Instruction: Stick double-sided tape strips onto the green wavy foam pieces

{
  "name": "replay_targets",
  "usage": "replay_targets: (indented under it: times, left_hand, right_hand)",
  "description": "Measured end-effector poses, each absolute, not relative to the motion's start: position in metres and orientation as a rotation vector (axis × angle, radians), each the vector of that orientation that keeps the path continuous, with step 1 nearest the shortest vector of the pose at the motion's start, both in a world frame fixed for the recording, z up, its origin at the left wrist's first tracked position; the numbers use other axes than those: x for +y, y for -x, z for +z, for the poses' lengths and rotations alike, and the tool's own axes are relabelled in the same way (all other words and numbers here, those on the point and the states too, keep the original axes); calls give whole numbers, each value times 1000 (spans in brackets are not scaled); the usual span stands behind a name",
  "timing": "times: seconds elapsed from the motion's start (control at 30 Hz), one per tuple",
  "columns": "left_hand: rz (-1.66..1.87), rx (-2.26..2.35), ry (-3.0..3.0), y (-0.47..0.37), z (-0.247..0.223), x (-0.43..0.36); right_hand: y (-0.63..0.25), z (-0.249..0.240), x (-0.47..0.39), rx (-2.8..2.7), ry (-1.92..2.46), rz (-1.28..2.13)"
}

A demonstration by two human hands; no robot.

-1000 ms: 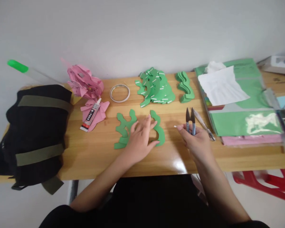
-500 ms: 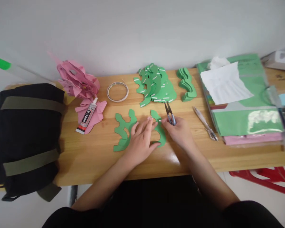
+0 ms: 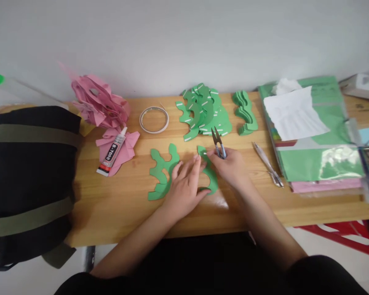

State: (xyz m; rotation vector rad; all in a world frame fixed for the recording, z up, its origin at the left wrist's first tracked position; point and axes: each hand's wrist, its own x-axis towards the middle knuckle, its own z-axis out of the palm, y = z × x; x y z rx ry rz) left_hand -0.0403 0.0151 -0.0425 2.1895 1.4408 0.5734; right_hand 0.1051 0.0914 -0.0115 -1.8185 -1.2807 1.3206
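Note:
My left hand (image 3: 186, 184) lies spread across the table, its thumb and fingers on a curved green piece (image 3: 213, 176) with a small white strip near its upper end. Another green cut-out (image 3: 162, 168) lies just left of that hand. My right hand (image 3: 229, 164) holds small scissors (image 3: 218, 143), blades up and parted, and its thumb and index finger are pinched at the white strip. Behind the hands is a pile of green pieces (image 3: 203, 110) with white strips. A stack of wavy green pieces (image 3: 245, 112) stands to its right.
A tape roll (image 3: 154, 132), pink pieces (image 3: 101, 102) and a glue tube (image 3: 112, 151) lie left of the pile. A black bag (image 3: 27, 172) covers the far left. On the right are a pen (image 3: 266, 161), a white tissue (image 3: 295, 114) and green packets (image 3: 320, 164).
The camera view has shifted slightly, so the table's contents appear a little displaced. My hands keep nearly the same pose, with the scissors still in my right hand.

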Motion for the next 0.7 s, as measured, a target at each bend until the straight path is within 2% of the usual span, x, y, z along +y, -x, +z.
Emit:
replay_targets:
  times: [0.43, 0.7]
  left_hand:
    - [578, 1465, -2158, 38, -42, 15]
    - [644, 1440, -2143, 39, -42, 17]
  right_hand:
    - [-91, -21, 106, -1327, 1902, 1316]
    - [-105, -21, 98, -1167, 1767, 1378]
